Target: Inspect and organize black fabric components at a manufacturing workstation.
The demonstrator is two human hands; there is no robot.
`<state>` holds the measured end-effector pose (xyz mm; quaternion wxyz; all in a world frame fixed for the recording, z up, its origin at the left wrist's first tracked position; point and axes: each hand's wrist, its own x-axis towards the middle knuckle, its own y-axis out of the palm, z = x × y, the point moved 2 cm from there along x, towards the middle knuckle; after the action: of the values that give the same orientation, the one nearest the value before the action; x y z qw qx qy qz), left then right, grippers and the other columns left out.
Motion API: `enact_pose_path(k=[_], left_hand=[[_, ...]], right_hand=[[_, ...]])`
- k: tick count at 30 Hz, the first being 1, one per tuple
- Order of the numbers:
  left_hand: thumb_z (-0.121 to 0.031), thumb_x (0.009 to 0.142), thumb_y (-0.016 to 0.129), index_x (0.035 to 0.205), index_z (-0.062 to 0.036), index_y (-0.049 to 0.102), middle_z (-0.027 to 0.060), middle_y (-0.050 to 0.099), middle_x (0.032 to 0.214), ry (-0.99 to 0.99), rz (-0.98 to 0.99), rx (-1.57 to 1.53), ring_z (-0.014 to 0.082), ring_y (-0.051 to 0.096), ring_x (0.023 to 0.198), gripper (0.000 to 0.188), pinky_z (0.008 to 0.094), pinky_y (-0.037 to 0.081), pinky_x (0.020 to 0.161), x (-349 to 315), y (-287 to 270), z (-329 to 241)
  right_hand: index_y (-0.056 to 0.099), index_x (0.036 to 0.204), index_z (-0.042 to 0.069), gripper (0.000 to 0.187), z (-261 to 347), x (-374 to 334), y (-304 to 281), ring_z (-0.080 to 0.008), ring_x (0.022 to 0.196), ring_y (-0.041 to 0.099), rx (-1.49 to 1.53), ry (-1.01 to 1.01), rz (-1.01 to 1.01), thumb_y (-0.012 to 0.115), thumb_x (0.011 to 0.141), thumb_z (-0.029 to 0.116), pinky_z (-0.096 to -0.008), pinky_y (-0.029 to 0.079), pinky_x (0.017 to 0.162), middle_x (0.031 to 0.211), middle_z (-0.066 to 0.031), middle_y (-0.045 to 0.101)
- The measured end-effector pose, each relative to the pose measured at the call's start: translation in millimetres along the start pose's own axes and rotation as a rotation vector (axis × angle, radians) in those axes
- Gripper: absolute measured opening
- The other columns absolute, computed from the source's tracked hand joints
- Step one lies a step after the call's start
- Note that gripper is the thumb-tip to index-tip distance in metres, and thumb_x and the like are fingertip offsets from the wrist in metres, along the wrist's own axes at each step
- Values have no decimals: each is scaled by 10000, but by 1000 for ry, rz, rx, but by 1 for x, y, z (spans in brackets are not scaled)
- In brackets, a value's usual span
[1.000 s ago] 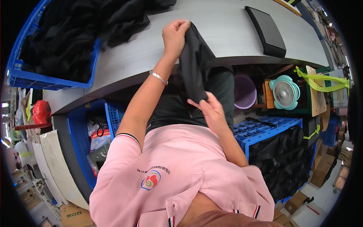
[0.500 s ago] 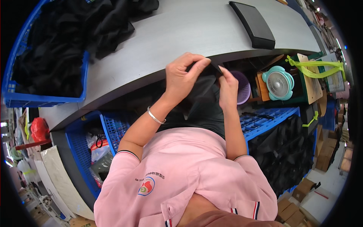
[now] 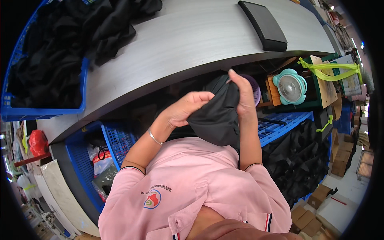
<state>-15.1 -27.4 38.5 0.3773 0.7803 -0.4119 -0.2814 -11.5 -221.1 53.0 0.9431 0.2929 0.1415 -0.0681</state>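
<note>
Near the desk's [image 3: 180, 44] close edge, above the person's lap, one black cloth piece [image 3: 216, 124] is up in the air between both hands, not laid on anything solid that I can see from here. Left hand [image 3: 187, 109]: pinching the piece's left side, thumb and fingertips together. Right hand [image 3: 245, 96]: on its right side, thumb up along the upper edge, looks to be gripping; its other fingers are mostly hidden, exact hold unclear. Cloth hangs loose and folded, low end by the front of the pink shirt [image 3: 192, 172].

Progress: this piece is picked up and being handled, so I'd call it mid-way, not finished with. Setting it down is not done. Far left, a blue crate [image 3: 44, 114] on the desk is heaped with similar black cloth [image 3: 60, 52], spilling out to the right. Near right, below desk level, more black cloth [image 3: 296, 164] sits by a second blue crate [image 3: 282, 126]. Plenty of pieces around, then; can't tell which heap is handled and which waits, so no count of what's left.
</note>
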Motion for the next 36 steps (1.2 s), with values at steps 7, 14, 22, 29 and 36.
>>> enact_pose_path(k=[7, 14, 22, 29, 36], left_hand=[[-104, 984, 603, 1308, -10, 555, 99, 627, 1244, -210, -82, -218, 173, 644, 1099, 341, 302, 560, 929, -3, -15, 44], [-200, 1005, 582, 1415, 9, 483, 140, 559, 1387, -201, 2, -66, 245, 580, 1238, 471, 378, 490, 1038, -13, -7, 58], [-205, 1006, 579, 1416, 6, 483, 133, 558, 1389, -21, -61, -106, 238, 576, 1239, 471, 374, 485, 1040, -4, 12, 64], [-209, 1007, 577, 1416, 4, 484, 126, 557, 1391, 329, -162, -356, 232, 573, 1239, 471, 370, 480, 1042, -20, -29, 20], [-214, 1008, 574, 1417, 1, 484, 119, 555, 1392, 411, -195, -339, 225, 569, 1240, 471, 367, 476, 1044, -27, -27, 18]], right_hand=[[653, 681, 72, 387, -50, 14, 12, -40, 638, 482, -547, -112, -30, 749, 882, 388, -229, 376, 588, 650, 61, 540], [726, 792, 31, 303, -67, 16, 0, -34, 614, 494, -127, -13, -44, 749, 894, 315, -223, 402, 553, 675, 63, 579], [715, 959, -19, 334, -163, -14, 29, -125, 821, 633, -585, -38, 301, 732, 904, 311, -305, 507, 751, 883, -36, 702], [685, 971, 33, 113, -130, -25, -19, -117, 775, 630, -116, -38, 143, 618, 958, 123, -265, 494, 675, 903, -62, 694], [674, 1064, -26, 203, -21, -32, 7, -141, 984, 613, -740, -605, -193, 609, 982, 147, -262, 472, 884, 1088, -80, 661]])
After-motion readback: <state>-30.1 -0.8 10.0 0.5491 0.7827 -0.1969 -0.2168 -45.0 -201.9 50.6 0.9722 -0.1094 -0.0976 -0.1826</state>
